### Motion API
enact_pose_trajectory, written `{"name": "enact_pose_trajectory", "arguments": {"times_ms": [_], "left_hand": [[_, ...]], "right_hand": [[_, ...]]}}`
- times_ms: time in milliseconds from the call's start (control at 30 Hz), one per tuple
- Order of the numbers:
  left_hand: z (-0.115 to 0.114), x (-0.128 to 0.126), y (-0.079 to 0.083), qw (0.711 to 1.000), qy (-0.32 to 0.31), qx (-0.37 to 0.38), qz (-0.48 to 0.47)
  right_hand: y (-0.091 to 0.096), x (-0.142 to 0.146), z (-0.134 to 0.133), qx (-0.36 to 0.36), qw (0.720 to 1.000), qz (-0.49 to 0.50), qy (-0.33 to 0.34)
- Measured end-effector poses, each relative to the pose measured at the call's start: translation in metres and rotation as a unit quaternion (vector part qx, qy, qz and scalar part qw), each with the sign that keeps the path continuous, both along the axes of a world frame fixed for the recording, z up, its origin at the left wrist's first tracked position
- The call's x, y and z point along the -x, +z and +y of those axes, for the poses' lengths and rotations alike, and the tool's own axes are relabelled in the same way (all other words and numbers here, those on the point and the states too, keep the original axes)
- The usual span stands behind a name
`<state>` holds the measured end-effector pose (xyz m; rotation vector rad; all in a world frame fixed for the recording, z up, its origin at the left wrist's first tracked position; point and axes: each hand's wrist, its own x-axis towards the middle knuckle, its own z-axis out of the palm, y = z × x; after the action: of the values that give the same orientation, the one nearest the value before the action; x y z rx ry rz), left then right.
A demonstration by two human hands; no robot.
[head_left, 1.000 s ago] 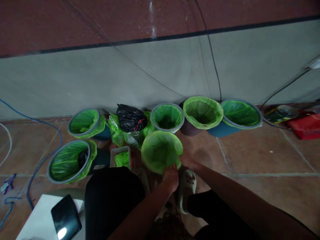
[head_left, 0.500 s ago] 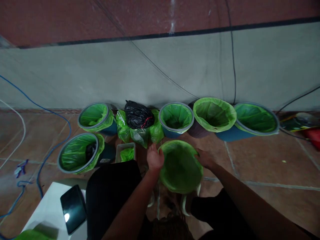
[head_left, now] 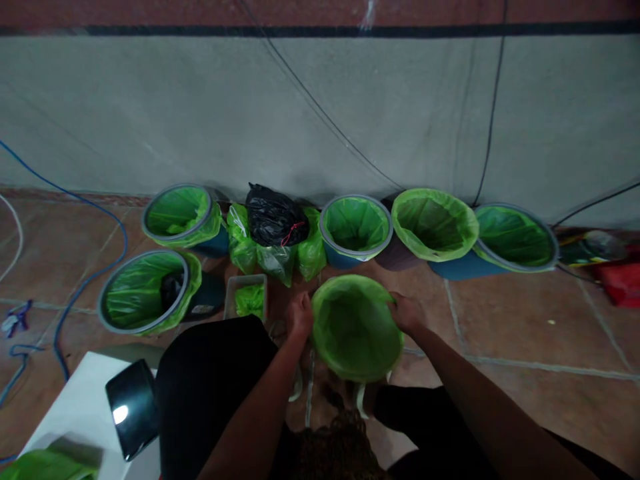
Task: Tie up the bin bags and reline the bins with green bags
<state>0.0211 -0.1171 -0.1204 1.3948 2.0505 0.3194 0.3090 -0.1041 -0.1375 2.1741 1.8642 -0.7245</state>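
A small bin lined with a green plastic bag [head_left: 356, 328] sits on the floor right in front of me. My left hand [head_left: 299, 315] grips its left rim and my right hand [head_left: 406, 312] grips its right rim, fingers closed over the bag's edge. Behind it, along the grey wall, stand three more green-lined bins: one in the middle [head_left: 355, 229], one beside it [head_left: 434, 223] and one further right [head_left: 515, 239]. My dark-clad knees fill the lower part of the view.
Two green-lined bins [head_left: 181, 215] [head_left: 147, 301] stand at the left, with a black tied bag [head_left: 275, 217] on green bags between. A clear tray of green bags [head_left: 247, 298] lies by my knee. A phone [head_left: 131, 408] rests on a white surface. Cables cross the tiled floor; red items lie far right.
The bin in front has come upright between my hands. My left hand went from its near edge to its left rim; my right hand stays on the right rim.
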Motion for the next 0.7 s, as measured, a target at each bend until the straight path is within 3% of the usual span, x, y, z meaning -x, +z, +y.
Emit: {"name": "enact_pose_trajectory", "arguments": {"times_ms": [167, 300, 400, 533, 700], "left_hand": [[-0.004, -0.005, -0.014, 0.998, -0.055, 0.021, 0.025], [0.000, -0.011, -0.020, 0.993, -0.063, 0.050, 0.082], [0.005, -0.013, -0.021, 0.990, -0.067, 0.072, 0.103], [0.005, -0.014, -0.025, 0.993, -0.051, 0.050, 0.095], [0.006, -0.016, -0.026, 0.999, -0.015, -0.014, 0.046]], "right_hand": [[-0.004, 0.009, -0.016, -0.009, 0.996, -0.037, -0.076], [0.004, 0.013, -0.024, 0.011, 0.996, -0.032, -0.079], [0.018, 0.020, -0.015, -0.029, 0.995, -0.063, -0.071], [0.032, 0.049, 0.020, -0.133, 0.990, -0.043, -0.017], [0.020, 0.090, 0.068, -0.133, 0.978, 0.099, 0.128]]}}
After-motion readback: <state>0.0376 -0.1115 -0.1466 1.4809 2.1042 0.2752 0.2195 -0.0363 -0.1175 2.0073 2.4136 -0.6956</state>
